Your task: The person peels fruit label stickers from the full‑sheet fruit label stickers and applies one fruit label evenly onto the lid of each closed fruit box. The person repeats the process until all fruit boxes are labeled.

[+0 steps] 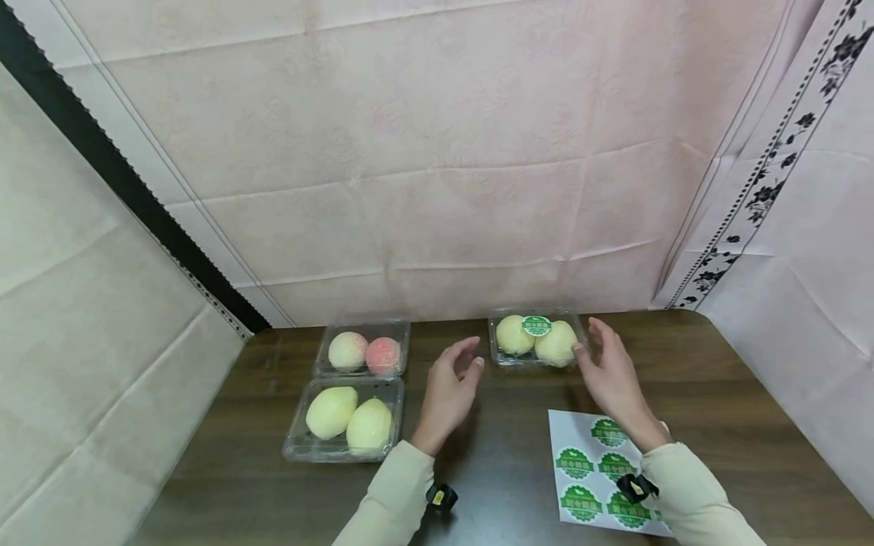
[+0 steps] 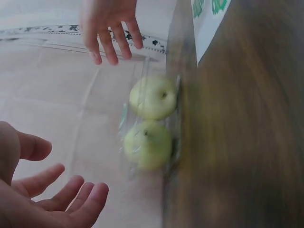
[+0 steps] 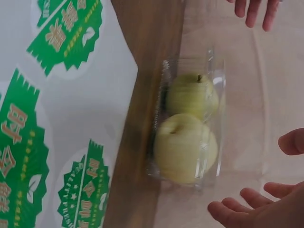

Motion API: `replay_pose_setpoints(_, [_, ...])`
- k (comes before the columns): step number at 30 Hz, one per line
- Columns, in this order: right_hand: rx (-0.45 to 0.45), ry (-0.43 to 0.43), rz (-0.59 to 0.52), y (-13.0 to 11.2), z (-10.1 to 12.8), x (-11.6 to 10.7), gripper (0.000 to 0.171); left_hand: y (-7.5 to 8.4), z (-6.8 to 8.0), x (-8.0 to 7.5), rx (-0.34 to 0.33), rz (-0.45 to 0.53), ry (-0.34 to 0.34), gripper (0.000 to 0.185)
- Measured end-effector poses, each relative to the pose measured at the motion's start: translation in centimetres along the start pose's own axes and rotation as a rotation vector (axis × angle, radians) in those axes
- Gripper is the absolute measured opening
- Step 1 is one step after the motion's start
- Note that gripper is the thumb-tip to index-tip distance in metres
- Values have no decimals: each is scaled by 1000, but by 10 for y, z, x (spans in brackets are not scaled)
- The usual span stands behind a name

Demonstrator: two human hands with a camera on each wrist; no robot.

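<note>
A clear plastic fruit box [image 1: 501, 362] stands at the back of the table with two pale yellow-green pears [image 3: 186, 148] inside. One round green label [image 1: 536, 326] is on its lid. To the left of this box is my left hand [image 1: 451, 390], fingers loosely bent with nothing in them. My right hand [image 1: 612, 379] is at the box's right side, its fingers spread and relaxed. Both wrist views show a gap between the hands and the box. Below the right hand lies a white sheet of green stickers [image 1: 575, 462], partly covered by the right wrist.
On the left, another clear box [image 1: 297, 447] holds two pears. Behind it sits a clear box [image 1: 326, 334] with two pinkish peaches [image 1: 383, 356]. Pale cloth [image 1: 437, 189] hangs along the back edge of the brown wooden table [image 1: 505, 485] and at both sides.
</note>
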State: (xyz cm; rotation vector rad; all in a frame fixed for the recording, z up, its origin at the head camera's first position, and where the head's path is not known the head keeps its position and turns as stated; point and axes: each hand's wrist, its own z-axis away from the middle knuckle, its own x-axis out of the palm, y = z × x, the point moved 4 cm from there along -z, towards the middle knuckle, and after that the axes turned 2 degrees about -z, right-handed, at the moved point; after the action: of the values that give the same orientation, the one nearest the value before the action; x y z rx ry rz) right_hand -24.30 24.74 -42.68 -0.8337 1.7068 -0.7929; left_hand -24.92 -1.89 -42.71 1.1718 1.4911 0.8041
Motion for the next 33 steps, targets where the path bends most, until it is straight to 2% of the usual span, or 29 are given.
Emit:
replay_pose_setpoints(6, [-84,74,48,-16,14,6,56,13,17,-19,89,-245,-3,37])
replay_pose_setpoints(12, [-206,117,167,-32,30,18,54,27,31,-36,147,-467,14,40])
replay_pose_setpoints(17, [-244,103,219,-51,47,36,53,30,42,-55,199,-625,50,42])
replay_pose_setpoints(20, [-245,79,230,-59,57,49,51,27,47,-67,207,-680,72,43])
replay_pose_setpoints(23, [-242,59,215,-64,65,62,50,21,53,-78,178,-718,83,45])
replay_pose_setpoints(33, [-195,-4,141,-75,85,109,53,-1,64,-117,134,-804,60,60])
